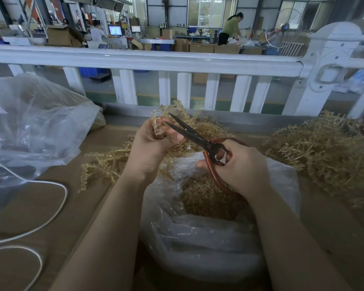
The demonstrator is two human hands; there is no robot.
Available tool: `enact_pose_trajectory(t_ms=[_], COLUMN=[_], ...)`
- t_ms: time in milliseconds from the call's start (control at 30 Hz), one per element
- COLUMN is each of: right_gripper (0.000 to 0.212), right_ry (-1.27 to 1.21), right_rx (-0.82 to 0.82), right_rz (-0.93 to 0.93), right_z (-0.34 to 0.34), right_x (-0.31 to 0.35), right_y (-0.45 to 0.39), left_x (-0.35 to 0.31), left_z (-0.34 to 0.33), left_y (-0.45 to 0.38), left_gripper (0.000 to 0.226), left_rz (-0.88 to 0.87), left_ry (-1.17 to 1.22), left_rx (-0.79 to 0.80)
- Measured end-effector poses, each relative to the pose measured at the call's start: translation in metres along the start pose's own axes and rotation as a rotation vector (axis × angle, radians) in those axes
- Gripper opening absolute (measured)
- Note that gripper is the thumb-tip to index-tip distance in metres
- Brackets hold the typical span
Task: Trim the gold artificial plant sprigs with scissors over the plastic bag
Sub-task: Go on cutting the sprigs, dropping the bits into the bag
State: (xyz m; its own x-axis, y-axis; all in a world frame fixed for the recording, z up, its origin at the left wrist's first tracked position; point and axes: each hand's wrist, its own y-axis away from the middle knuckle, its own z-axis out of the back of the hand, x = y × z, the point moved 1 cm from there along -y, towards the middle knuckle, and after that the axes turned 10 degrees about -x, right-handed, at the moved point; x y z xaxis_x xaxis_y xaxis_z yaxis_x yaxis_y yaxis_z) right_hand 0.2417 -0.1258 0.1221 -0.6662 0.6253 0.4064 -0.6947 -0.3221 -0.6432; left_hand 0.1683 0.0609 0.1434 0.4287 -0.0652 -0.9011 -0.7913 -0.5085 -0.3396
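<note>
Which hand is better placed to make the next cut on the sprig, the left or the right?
The right hand, probably. It grips the red-handled scissors, whose open blades point at the gold sprig pinched in the left hand, above the plastic bag.

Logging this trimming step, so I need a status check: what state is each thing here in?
scissors: blades open, tips at the sprig
gold sprig: gripped, uncut
left hand: holding the sprig
right hand: gripping the red handles
plastic bag: mouth open, trimmings inside
gold pile: loose on the table
</note>
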Motion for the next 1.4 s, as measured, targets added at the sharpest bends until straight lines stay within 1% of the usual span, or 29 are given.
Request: enact_pose_trajectory(t_ms=[100,133,233,267,333,433,467,500,600,800,933,1067,1167,1267,1333,1400], right_gripper=[0.084,0.081,0.058,0.055,0.047,0.020,0.014,0.012,0.013,0.013,0.009,0.008,0.011,0.035,0.043,0.042], right_ry=[-0.005,-0.018,-0.139,-0.204,-0.352,-0.522,-0.565,-0.603,-0.657,-0.648,-0.674,-0.686,-0.610,-0.467,-0.362,-0.244], right_rx=[0.008,0.006,-0.021,-0.031,-0.048,-0.037,-0.026,-0.017,0.003,0.024,0.031,0.024,0.025,-0.012,-0.015,-0.014], right_rz=[-0.004,-0.006,-0.074,-0.115,-0.186,-0.243,-0.251,-0.258,-0.297,-0.337,-0.342,-0.349,-0.344,-0.323,-0.260,-0.164], right_z=[0.000,0.000,-0.001,-0.001,-0.002,-0.003,-0.003,-0.003,-0.004,-0.006,-0.003,-0.003,-0.004,-0.002,0.000,0.000], right_x=[0.000,0.000,0.001,0.001,0.001,0.003,0.004,0.003,0.003,0.004,0.004,0.004,0.005,0.005,0.006,0.007], right_y=[0.000,0.000,0.002,0.002,0.001,-0.001,-0.002,-0.002,-0.002,-0.005,-0.004,-0.004,-0.004,-0.001,0.001,0.002], left_x=[0.001,0.001,0.004,0.005,0.007,0.010,0.010,0.010,0.010,0.010,0.009,0.010,0.010,0.009,0.009,0.008], left_z=[0.001,0.001,0.001,0.000,-0.003,-0.010,-0.012,-0.013,-0.017,-0.020,-0.017,-0.016,-0.016,-0.014,-0.012,-0.010], left_y=[0.000,0.000,0.000,0.001,0.002,0.006,0.007,0.008,0.009,0.010,0.009,0.009,0.009,0.007,0.005,0.004], left_gripper=[0.020,0.019,0.024,0.024,0.017,0.016,0.016,0.016,0.017,0.016,0.023,0.015,0.008,0.006,0.009,0.015], left_rz=[0.034,0.055,0.121,0.139,0.177,0.246,0.259,0.270,0.294,0.306,0.298,0.295,0.275,0.243,0.220,0.197], left_ry=[0.045,0.061,0.059,0.041,0.012,-0.027,-0.047,-0.062,-0.067,-0.086,-0.040,-0.022,-0.002,0.030,0.034,0.029], left_rx=[-0.012,-0.020,-0.030,-0.028,-0.016,0.002,-0.003,-0.008,-0.013,0.014,0.006,0.021,0.007,-0.045,-0.089,-0.120])
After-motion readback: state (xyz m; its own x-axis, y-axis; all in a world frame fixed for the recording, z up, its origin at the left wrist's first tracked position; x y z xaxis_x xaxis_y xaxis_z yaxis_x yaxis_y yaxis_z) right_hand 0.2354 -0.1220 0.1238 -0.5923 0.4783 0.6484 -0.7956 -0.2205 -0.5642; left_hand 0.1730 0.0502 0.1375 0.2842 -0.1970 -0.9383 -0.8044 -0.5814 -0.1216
